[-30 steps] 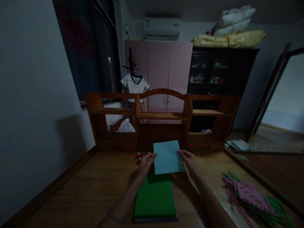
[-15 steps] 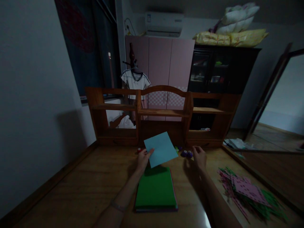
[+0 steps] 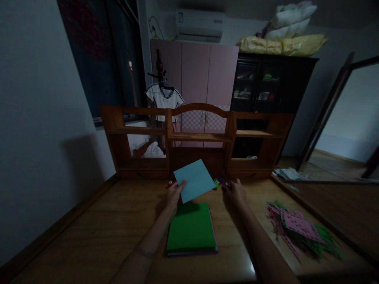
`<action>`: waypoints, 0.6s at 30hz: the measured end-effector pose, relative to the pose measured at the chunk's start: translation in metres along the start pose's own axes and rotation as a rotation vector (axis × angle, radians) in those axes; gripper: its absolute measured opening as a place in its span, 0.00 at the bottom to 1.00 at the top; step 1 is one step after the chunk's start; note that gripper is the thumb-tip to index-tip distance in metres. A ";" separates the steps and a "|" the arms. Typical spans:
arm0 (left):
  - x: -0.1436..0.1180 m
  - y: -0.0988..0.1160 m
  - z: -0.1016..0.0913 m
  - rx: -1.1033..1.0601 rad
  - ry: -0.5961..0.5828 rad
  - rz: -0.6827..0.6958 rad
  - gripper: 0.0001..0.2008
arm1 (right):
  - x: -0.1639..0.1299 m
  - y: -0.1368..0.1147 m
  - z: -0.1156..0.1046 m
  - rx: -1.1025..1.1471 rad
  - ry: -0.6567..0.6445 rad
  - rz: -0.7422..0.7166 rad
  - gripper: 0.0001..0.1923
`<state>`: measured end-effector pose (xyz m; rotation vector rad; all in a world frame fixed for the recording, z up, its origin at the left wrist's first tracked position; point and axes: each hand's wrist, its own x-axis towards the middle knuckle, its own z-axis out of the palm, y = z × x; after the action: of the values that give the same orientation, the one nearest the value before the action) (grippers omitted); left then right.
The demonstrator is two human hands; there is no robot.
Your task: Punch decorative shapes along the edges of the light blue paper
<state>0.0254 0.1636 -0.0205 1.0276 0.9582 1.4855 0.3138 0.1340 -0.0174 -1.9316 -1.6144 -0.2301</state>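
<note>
My left hand (image 3: 174, 195) pinches a light blue square sheet (image 3: 195, 180) by its lower left edge, thumb on top. The sheet is tilted and held above the table. Below it lies a stack of coloured square sheets (image 3: 192, 228) with a green one on top. My right hand (image 3: 237, 194) is curled over a small purple toy with white eyes (image 3: 226, 184), covering part of it. A small green toy (image 3: 216, 183) sits just left of that hand. A small red toy (image 3: 170, 184) shows beside my left hand.
On the right of the wooden table (image 3: 118, 221) lies a pile of pink and green cut pieces (image 3: 302, 227). A wooden shelf unit (image 3: 198, 137) stands along the back edge. A wall (image 3: 44, 157) borders the left side.
My right hand has moved left and closed in over the purple toy, which stood uncovered before. My left hand still holds the blue sheet. The whole view has shifted slightly.
</note>
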 end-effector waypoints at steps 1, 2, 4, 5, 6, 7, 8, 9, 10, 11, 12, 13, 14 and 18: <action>0.000 -0.001 0.000 -0.004 -0.006 0.003 0.28 | -0.001 0.000 0.000 0.004 0.005 -0.006 0.11; 0.001 -0.002 -0.001 -0.006 -0.006 0.006 0.28 | -0.001 -0.001 0.001 0.012 0.009 -0.012 0.10; 0.003 -0.005 -0.002 -0.002 0.003 0.008 0.27 | -0.002 -0.003 0.000 0.046 0.022 -0.023 0.08; 0.004 -0.007 -0.002 0.000 0.002 0.010 0.27 | -0.003 -0.004 0.000 0.075 0.035 -0.024 0.08; 0.005 -0.008 -0.003 0.003 0.001 0.014 0.27 | -0.003 -0.005 -0.001 0.116 0.049 -0.017 0.08; 0.006 -0.009 -0.003 0.008 -0.003 0.019 0.26 | -0.002 -0.006 -0.002 0.168 0.068 -0.001 0.08; 0.007 -0.010 -0.004 0.015 -0.007 0.022 0.26 | -0.002 -0.007 -0.004 0.235 0.091 0.022 0.09; 0.007 -0.011 -0.004 0.024 -0.013 0.022 0.26 | -0.001 -0.008 -0.005 0.326 0.118 0.051 0.10; 0.007 -0.011 -0.005 0.034 -0.020 0.021 0.26 | 0.000 -0.009 -0.007 0.462 0.138 0.092 0.11; 0.007 -0.011 -0.005 0.044 -0.028 0.021 0.26 | 0.001 -0.010 -0.008 0.621 0.152 0.141 0.12; 0.007 -0.011 -0.005 0.052 -0.035 0.023 0.26 | 0.002 -0.011 -0.010 0.774 0.157 0.188 0.13; 0.006 -0.011 -0.005 0.059 -0.040 0.026 0.26 | 0.003 -0.011 -0.011 0.918 0.145 0.242 0.15; 0.006 -0.010 -0.004 0.064 -0.039 0.028 0.26 | 0.005 -0.012 -0.011 1.054 0.119 0.298 0.17; -0.001 -0.002 0.002 0.074 -0.026 -0.007 0.27 | 0.008 -0.011 -0.010 1.461 0.020 0.377 0.21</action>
<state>0.0285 0.1630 -0.0217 1.0927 1.0036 1.4368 0.3079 0.1365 -0.0015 -0.9574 -0.8250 0.8516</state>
